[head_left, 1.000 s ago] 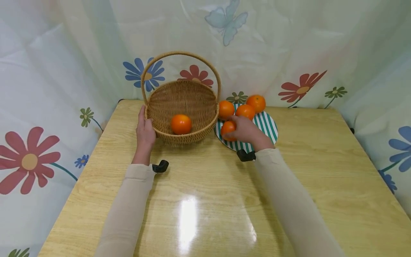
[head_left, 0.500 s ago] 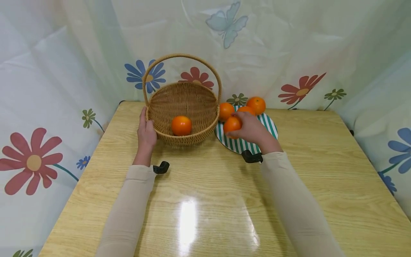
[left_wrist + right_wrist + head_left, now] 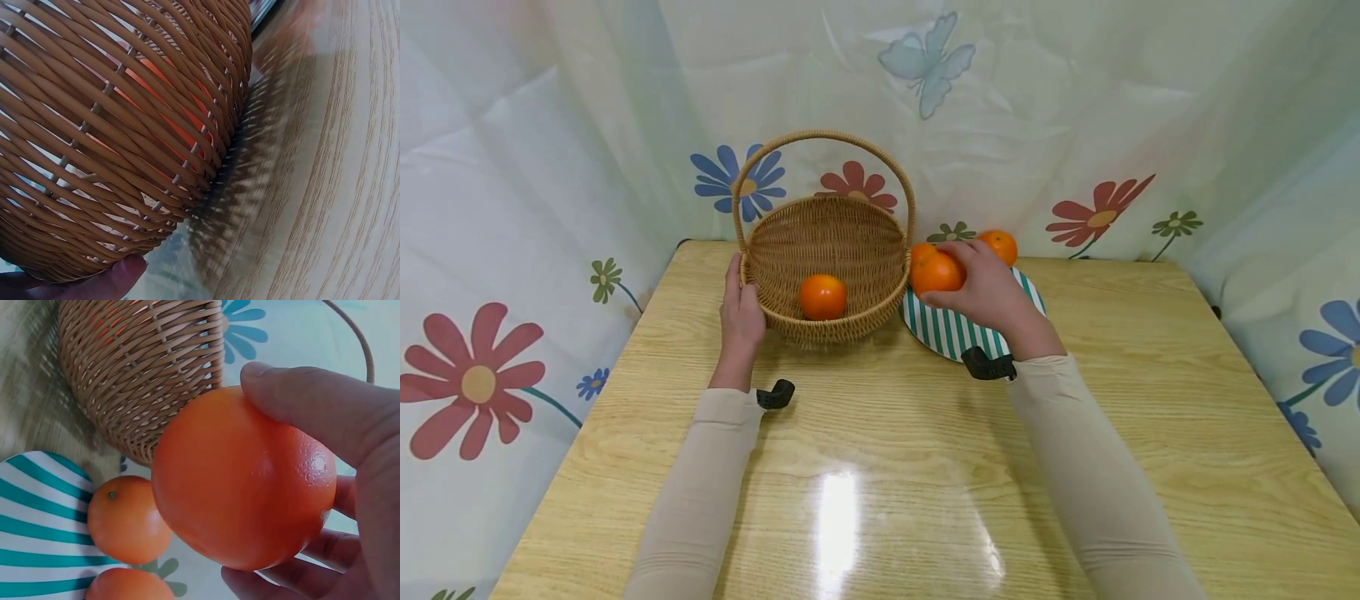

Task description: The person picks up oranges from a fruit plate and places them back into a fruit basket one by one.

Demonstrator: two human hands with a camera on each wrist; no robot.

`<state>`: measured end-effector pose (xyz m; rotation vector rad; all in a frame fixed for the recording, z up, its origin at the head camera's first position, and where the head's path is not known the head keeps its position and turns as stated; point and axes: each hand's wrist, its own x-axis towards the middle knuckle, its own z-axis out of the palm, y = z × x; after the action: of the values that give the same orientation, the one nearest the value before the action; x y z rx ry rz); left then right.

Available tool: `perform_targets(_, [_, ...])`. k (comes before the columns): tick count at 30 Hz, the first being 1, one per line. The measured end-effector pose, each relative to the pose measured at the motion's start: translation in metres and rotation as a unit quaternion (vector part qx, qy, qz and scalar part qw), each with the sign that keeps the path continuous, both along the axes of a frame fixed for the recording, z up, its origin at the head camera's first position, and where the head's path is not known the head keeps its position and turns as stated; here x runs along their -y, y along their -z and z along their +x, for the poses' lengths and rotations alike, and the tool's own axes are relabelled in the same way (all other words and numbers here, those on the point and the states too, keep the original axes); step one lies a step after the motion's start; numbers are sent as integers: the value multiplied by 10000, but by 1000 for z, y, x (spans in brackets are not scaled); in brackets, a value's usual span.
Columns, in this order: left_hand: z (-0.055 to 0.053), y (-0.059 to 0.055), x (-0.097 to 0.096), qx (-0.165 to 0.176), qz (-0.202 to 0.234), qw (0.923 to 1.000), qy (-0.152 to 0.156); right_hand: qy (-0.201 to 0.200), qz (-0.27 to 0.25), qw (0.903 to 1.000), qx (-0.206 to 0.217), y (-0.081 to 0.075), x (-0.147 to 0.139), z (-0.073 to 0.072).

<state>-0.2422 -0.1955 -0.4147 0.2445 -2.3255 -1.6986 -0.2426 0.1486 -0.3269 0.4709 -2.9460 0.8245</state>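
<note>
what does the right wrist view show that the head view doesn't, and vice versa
Only the right wrist view: the green stem spot on the loose orange nearest the basket.
Only the head view: the left hand touching the basket, and the butterfly on the curtain.
Both: the right hand with its held orange, the basket and the striped plate.

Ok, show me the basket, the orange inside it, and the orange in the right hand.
Basket (image 3: 823,229), head view: inner back wall.
Inside orange (image 3: 823,297), head view: visible middle.
Held orange (image 3: 240,478), right wrist view: middle of visible side.
</note>
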Motion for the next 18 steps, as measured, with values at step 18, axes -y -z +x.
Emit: perform_targets(18, [0,0,-1,9,-5,10000,67,125,-422,9979,-468,-16,15,2])
